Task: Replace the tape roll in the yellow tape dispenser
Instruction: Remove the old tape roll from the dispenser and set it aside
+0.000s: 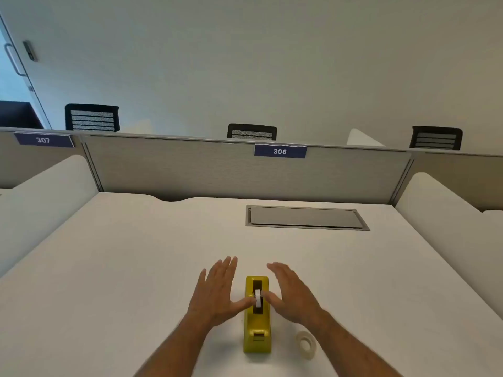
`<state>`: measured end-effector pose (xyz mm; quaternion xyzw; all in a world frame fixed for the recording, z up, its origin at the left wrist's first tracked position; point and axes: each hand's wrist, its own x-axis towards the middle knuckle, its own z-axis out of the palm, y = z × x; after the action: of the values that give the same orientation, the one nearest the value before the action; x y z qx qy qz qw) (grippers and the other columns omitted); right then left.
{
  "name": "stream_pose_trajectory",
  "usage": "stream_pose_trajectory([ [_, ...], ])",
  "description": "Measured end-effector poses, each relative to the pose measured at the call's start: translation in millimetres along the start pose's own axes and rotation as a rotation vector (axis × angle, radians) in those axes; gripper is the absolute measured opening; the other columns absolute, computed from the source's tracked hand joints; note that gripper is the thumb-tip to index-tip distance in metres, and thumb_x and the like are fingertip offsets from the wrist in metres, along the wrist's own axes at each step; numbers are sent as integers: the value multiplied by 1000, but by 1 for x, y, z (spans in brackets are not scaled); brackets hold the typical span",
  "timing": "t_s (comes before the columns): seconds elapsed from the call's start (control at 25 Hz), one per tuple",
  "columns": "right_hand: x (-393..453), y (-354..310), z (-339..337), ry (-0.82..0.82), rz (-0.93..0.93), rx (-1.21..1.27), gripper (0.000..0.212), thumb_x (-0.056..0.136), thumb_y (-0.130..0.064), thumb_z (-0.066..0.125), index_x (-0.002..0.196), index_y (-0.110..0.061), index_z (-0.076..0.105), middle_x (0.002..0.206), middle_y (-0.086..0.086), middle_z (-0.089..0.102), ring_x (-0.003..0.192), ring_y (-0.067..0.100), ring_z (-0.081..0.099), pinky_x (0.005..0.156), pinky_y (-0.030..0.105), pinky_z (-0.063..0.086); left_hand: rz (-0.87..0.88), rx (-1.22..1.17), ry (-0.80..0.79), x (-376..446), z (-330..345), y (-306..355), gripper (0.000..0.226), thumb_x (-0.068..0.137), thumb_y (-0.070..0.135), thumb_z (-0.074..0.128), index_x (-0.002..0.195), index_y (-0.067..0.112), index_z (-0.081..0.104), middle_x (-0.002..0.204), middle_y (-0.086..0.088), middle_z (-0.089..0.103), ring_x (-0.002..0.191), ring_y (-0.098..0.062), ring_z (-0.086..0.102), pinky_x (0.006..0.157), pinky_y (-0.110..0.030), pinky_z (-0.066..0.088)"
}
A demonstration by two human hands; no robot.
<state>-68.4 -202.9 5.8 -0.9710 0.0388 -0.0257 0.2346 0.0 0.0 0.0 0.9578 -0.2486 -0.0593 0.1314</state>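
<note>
The yellow tape dispenser (257, 319) stands lengthwise on the white desk, cutter end towards me. A small white roll or core (257, 298) sits upright in its slot. My left hand (216, 292) lies to the dispenser's left and my right hand (292, 293) to its right, both with fingers spread. Each thumb tip touches one side of the white roll. A clear tape roll (306, 344) lies flat on the desk to the right of the dispenser's near end.
A grey cable hatch (306, 217) is set into the white desk (136, 268) behind the dispenser. A grey partition (217, 170) with the label 306 closes the back. White side dividers (446, 213) flank the desk. Black chair backs show beyond the partition.
</note>
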Motion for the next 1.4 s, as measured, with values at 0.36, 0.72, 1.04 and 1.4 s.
stream_pose_trajectory([
  [0.36, 0, -2, 14, -132, -40, -27, 65, 85, -54, 58, 142, -34, 35, 156, -9, 30, 140, 14, 32, 111, 35, 38, 96, -101, -112, -6, 20, 5, 119, 55, 99, 22, 154, 38, 3, 166, 10, 4, 153, -15, 11, 124, -44, 20],
  [0.72, 3, -3, 13, -123, -37, -69, 64, 78, -55, 64, 136, -36, 46, 153, -11, 32, 134, 13, 38, 104, 34, 44, 103, -201, -132, -6, 25, 5, 117, 55, 97, 31, 154, 39, 9, 164, 17, 13, 149, -8, 22, 119, -31, 28],
  [1.04, 10, -13, 10, -78, -24, -55, 53, 76, -44, 70, 126, -31, 59, 143, -10, 45, 122, 14, 51, 94, 30, 49, 95, -221, -124, -3, 20, 7, 121, 53, 94, 48, 154, 36, 16, 162, 16, 20, 147, -6, 24, 118, -31, 30],
  [1.4, 11, -13, 9, -37, -89, -65, 44, 81, -42, 67, 121, -27, 57, 128, -10, 54, 113, 11, 49, 89, 24, 49, 78, -221, -131, -1, 20, 8, 110, 64, 76, 69, 153, 36, 19, 161, 16, 26, 145, -7, 27, 116, -32, 33],
])
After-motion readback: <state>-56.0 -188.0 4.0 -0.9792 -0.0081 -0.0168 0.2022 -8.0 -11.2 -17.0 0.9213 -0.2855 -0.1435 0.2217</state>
